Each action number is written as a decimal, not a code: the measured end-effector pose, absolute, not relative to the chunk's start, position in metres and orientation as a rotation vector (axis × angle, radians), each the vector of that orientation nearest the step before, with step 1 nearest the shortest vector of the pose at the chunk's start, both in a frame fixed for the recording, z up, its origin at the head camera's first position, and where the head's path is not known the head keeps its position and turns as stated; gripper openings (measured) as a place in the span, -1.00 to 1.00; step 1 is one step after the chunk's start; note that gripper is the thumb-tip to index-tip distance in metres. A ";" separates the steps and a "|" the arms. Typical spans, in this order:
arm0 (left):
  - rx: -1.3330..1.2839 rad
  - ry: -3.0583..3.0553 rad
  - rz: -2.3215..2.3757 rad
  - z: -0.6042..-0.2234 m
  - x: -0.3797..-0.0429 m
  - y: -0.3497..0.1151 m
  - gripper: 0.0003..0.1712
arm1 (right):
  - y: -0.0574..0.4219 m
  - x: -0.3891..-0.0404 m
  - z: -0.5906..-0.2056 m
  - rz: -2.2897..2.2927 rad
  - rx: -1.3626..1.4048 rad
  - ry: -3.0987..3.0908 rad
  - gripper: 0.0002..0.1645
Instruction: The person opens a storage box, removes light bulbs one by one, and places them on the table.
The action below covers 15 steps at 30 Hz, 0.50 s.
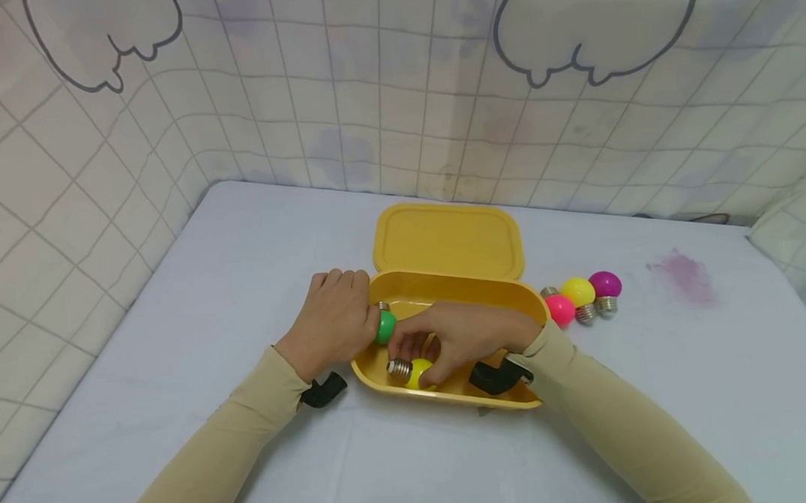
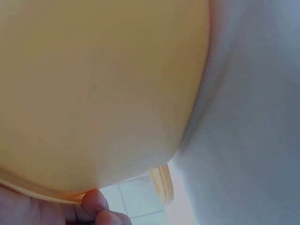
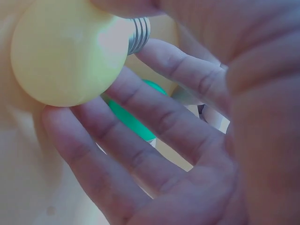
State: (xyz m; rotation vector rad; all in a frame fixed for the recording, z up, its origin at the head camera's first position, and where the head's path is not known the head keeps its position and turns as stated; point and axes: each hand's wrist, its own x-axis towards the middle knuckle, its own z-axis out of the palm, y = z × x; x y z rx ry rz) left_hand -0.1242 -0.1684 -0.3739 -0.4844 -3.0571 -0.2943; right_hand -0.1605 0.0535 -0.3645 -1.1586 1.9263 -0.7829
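Note:
A yellow plastic box (image 1: 443,401) stands on the white-covered table. My left hand (image 1: 334,314) grips its left rim; in the left wrist view those fingers (image 2: 96,200) curl at the edge of the box wall (image 2: 103,93). My right hand (image 1: 463,331) reaches inside the box and holds a yellow light bulb (image 1: 419,372) between thumb and fingers, its metal screw base towards the left. The right wrist view shows this bulb (image 3: 70,51) large, against the fingertips. A green light bulb (image 1: 385,327) lies in the box by the left wall, partly hidden by my left hand.
The yellow lid (image 1: 448,242) lies flat behind the box. To the right of the box are a pink bulb (image 1: 560,311), another yellow bulb (image 1: 578,292) and a purple bulb (image 1: 605,284), close together. Checked fabric (image 1: 397,117) rises behind the table.

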 end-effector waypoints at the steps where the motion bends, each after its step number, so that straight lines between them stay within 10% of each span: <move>1: -0.482 -3.060 -0.295 -0.374 -0.124 -0.168 -0.68 | 0.053 -0.161 -0.364 -0.783 -1.157 1.925 -0.53; 15: -0.496 -3.055 -0.273 -0.375 -0.124 -0.169 -0.68 | 0.056 -0.161 -0.364 -0.812 -1.162 1.899 -0.53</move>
